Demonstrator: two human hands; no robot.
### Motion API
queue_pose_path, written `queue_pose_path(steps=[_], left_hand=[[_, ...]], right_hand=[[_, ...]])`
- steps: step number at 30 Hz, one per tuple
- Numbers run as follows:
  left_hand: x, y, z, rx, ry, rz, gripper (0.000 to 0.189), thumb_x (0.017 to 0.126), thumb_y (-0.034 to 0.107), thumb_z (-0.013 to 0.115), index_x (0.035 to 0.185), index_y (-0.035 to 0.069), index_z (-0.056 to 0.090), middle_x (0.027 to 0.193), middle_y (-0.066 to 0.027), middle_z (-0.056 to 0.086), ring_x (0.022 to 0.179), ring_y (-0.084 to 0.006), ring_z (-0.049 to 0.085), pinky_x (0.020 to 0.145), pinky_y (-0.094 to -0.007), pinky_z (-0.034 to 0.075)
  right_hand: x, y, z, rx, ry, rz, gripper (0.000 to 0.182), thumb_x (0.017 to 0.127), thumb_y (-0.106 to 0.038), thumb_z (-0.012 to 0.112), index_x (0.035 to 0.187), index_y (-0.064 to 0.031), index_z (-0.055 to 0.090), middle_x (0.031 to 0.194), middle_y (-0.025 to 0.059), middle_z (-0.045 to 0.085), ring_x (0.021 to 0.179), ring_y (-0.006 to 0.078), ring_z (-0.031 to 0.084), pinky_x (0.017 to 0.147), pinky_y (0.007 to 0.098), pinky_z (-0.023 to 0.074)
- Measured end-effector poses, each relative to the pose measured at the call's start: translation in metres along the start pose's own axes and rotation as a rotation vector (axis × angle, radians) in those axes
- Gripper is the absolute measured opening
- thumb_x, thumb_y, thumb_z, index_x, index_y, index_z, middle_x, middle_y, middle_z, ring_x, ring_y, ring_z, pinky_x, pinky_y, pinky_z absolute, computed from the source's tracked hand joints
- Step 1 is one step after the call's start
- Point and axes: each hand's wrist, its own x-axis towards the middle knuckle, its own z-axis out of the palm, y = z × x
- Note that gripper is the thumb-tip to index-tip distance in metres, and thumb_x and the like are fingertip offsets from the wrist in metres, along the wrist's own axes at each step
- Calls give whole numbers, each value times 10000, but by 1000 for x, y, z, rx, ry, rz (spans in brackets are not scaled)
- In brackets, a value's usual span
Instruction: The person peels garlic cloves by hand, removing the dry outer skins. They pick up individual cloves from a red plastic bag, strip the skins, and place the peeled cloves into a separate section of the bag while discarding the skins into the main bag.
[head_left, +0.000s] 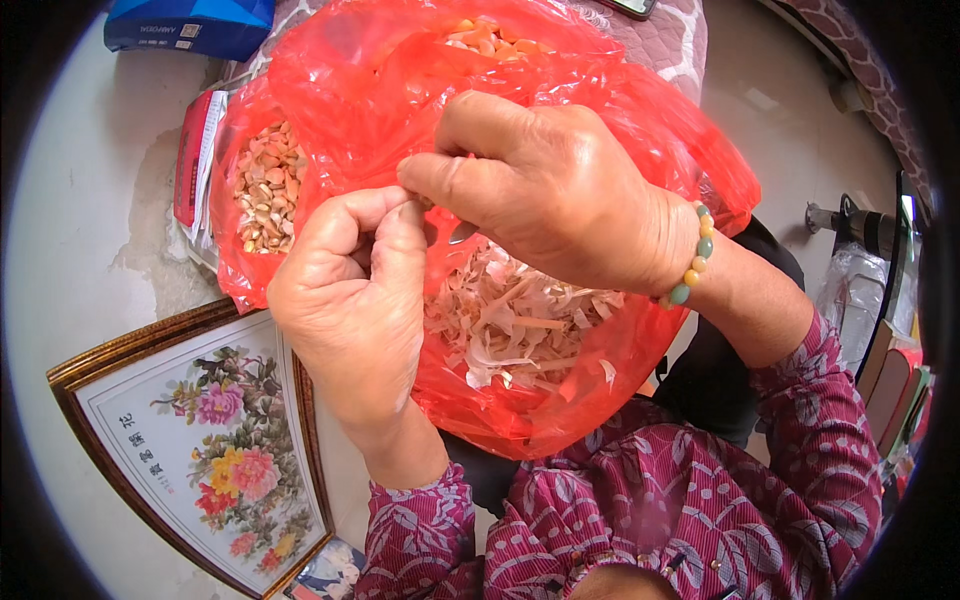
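Note:
My left hand and my right hand meet over red plastic bags. Left thumb and index finger pinch a small pale-brown piece, probably a garlic clove, mostly covered by the fingers. Against it press the right fingertips. Below the curled right fingers shows the tip of a small metal blade; its handle is hidden. Papery garlic skins fill the open red bag on my lap. Unpeeled-looking garlic cloves lie in a red bag at the left, and paler cloves in another at the back.
A framed flower picture leans at the lower left. Beyond the bags are a blue box, a red packet with papers, and a phone's edge on a quilted cover. A black-edged stand is at the right.

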Motion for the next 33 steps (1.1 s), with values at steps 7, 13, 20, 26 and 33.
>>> queue_pose_path(steps=[7, 13, 20, 26, 33], left_hand=[[2, -8, 2, 78, 54, 134, 60, 824, -79, 607, 809, -21, 605, 711, 33, 570, 616, -7, 497, 540, -159, 401], [4, -9, 1, 30, 61, 109, 94, 818, -91, 582, 780, -5, 588, 697, 41, 542, 597, 6, 459, 516, -146, 358], [10, -11, -9, -192, -6, -89, 58, 836, -43, 557, 798, -13, 588, 678, 2, 562, 550, -5, 451, 472, -142, 324], [16, -10, -13, -484, -31, -131, 61, 840, -21, 524, 808, -31, 575, 642, -70, 554, 459, -47, 405, 414, -157, 304], [5, 8, -33, -168, -210, 98, 91, 781, -95, 520, 780, -31, 584, 672, -72, 580, 530, -59, 487, 489, -163, 373]], right_hand=[[3, -4, 2, -28, -22, -4, 87, 710, -123, 591, 743, -48, 563, 726, 114, 507, 584, 279, 601, 479, 379, 489], [3, -3, 6, 100, 33, 54, 63, 684, -67, 611, 724, -35, 575, 706, 107, 540, 603, 292, 600, 514, 370, 494], [6, 0, 5, 712, -24, 466, 149, 714, -48, 722, 844, 1, 670, 714, 86, 638, 639, 141, 598, 611, 270, 488], [7, -1, -1, 1139, 10, 810, 123, 779, -90, 708, 863, -6, 677, 711, -5, 626, 606, 45, 528, 541, 208, 430], [8, 2, -8, 1289, -56, 941, 127, 780, -110, 716, 868, -26, 676, 710, -27, 613, 570, 14, 473, 493, 181, 360]])
